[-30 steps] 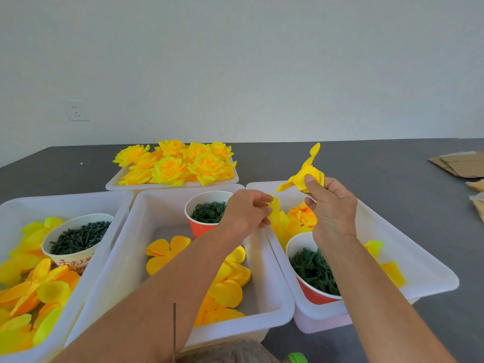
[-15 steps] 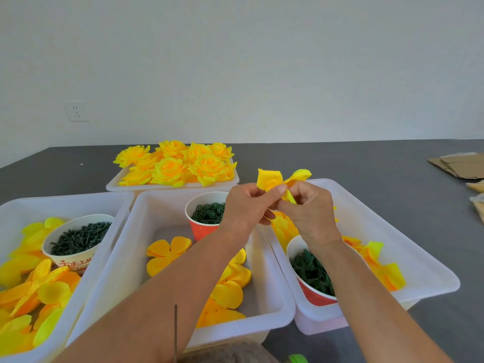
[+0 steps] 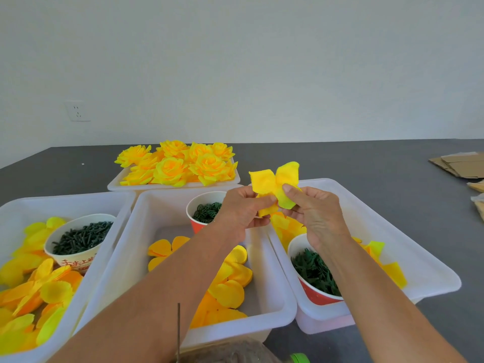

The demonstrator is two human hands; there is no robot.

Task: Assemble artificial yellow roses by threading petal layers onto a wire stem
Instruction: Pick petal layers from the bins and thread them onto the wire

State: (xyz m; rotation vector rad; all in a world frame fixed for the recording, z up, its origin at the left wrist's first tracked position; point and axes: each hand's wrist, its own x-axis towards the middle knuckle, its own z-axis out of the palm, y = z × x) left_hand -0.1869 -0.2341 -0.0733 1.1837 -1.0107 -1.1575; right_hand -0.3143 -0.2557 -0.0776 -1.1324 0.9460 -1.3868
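Yellow fabric petal layer sits pinched between both hands above the white plastic bins, the left hand gripping its lower left edge and the right hand curling thumb and fingers round its right lobe. Just below the left hand stands a red paper cup of dark green rings, and under the right wrist a second red cup of green plastic pieces. Beyond both hands, a white tray carries finished yellow roses on the dark grey tabletop.
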